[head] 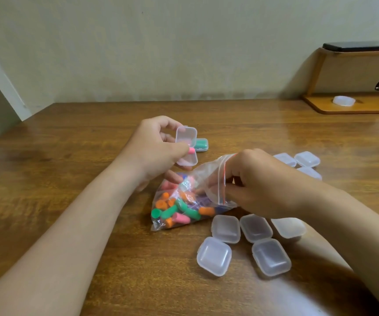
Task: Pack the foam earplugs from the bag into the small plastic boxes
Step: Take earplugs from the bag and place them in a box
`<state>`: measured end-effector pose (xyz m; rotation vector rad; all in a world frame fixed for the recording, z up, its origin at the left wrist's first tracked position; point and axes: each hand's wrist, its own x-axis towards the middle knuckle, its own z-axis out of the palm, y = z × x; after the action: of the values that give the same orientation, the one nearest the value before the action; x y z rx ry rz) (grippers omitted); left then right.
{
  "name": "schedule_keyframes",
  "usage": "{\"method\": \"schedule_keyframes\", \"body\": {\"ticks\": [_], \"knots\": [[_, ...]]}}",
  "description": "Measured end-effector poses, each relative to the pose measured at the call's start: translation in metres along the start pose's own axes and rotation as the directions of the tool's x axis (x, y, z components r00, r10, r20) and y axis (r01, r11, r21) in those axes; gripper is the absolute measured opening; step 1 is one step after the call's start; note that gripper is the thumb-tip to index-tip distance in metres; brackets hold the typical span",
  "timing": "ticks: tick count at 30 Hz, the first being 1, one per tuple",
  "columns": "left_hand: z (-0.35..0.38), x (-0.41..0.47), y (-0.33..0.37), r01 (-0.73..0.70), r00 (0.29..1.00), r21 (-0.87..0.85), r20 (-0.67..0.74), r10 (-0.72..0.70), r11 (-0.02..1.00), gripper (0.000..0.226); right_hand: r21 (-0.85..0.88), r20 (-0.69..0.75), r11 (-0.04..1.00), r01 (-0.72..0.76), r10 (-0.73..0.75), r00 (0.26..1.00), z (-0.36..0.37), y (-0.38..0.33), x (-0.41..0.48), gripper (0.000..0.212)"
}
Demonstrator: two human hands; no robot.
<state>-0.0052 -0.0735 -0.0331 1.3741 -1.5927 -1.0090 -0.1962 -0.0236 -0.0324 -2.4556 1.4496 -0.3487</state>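
A wooden stand (352, 103) at the table's (70, 156) far right carries a dark flat object (362, 46) and a white ring (343, 101).

Left hand (159, 147) around open box (186, 135) and pink earplug (192, 150), right hand (259, 183) fingers (230, 194) on bag (184, 201) mouth
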Motion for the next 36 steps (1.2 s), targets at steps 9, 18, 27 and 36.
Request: {"method": "schedule_keyframes", "body": {"ticks": [9,18,27,36], "knots": [[0.002,-0.001,0.0,0.002,1.0,0.072,-0.002,-0.001,0.997,0.027,-0.007,-0.001,0.992,-0.129,0.129,0.992,-0.001,-0.009,0.001,0.036],[0.004,0.001,-0.002,0.021,1.0,0.101,-0.023,-0.019,0.995,0.023,0.039,-0.089,0.993,-0.111,0.114,0.99,0.009,-0.003,0.009,0.009],[0.006,0.002,-0.004,0.021,0.999,0.121,-0.042,-0.016,0.992,0.021,0.028,-0.141,0.992,-0.125,0.127,0.982,0.019,-0.011,0.017,0.023],[0.009,0.003,-0.006,0.015,0.997,0.1,-0.081,-0.007,0.995,0.021,0.003,-0.183,0.984,-0.176,0.174,0.968,0.021,-0.016,0.02,0.041]]}}
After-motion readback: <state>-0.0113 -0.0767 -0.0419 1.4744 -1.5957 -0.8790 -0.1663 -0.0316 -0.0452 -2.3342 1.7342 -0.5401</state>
